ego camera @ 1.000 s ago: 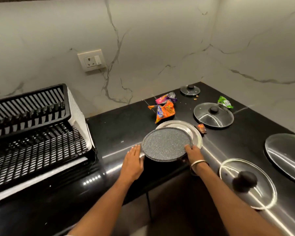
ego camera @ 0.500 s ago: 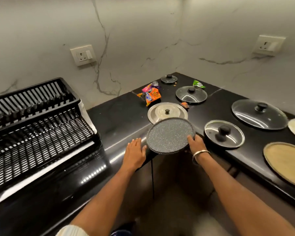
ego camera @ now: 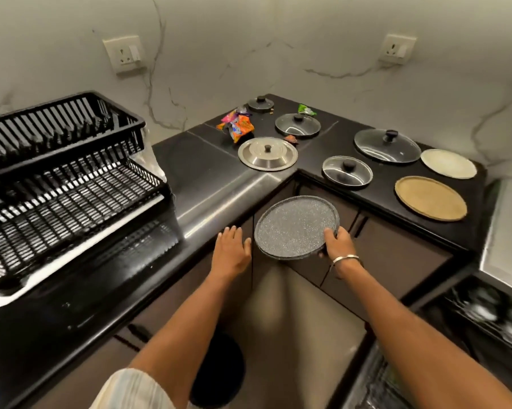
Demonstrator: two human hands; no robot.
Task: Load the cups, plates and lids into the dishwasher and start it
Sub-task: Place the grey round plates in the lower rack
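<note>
My right hand (ego camera: 337,243) grips the right rim of a grey speckled plate (ego camera: 294,225), held in the air in front of the counter's inner corner. My left hand (ego camera: 230,251) hovers just left of the plate with fingers straight, holding nothing. On the black counter (ego camera: 207,184) lie a steel lid (ego camera: 267,153), several glass lids (ego camera: 297,125) (ego camera: 347,170) (ego camera: 387,145), a small dark lid (ego camera: 260,103), a tan plate (ego camera: 430,198) and a cream plate (ego camera: 448,163). An open dishwasher rack (ego camera: 491,314) shows at the lower right.
A black two-tier dish rack (ego camera: 66,184) fills the counter's left side. Crumpled snack wrappers (ego camera: 237,125) lie near the back wall. Brown cabinet doors (ego camera: 390,255) run under the counter. A steel surface (ego camera: 505,231) is at the far right, and a dark round bin (ego camera: 219,370) stands on the floor.
The speckled plate has come off the counter toward me and lower, carried by my right hand. My left hand has left its rim. The view has pulled back and turned right.
</note>
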